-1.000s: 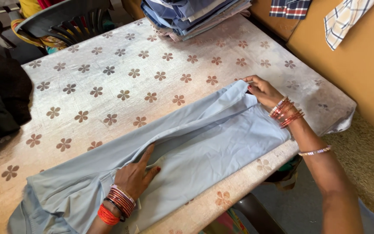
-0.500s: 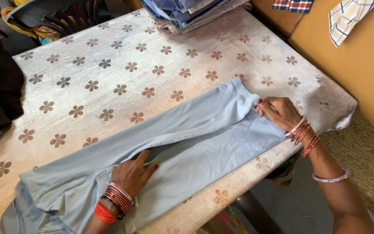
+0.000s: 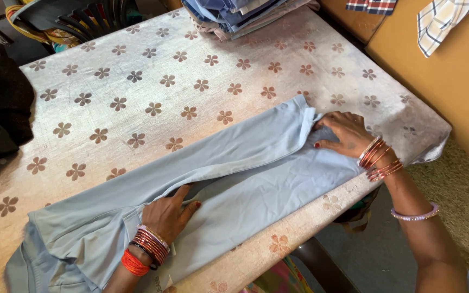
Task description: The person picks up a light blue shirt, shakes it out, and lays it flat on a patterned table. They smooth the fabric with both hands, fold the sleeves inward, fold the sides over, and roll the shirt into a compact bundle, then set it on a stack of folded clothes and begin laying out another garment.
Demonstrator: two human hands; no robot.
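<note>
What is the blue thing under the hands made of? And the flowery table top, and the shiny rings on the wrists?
The light blue garment looks like thin, soft, matte cloth: it folds and wrinkles. The flowered table cover seems a woven or plastic-coated sheet with a slight sheen; it drapes over the corner. The bangles look like glossy glass, metal or plastic; which one cannot be told.

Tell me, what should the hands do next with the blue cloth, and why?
Probably smooth the top layer flat. The left hand presses the light blue cloth near its middle, the right hand pins its bunched end, and a raised fold runs between them on the flowered table cover.
</note>
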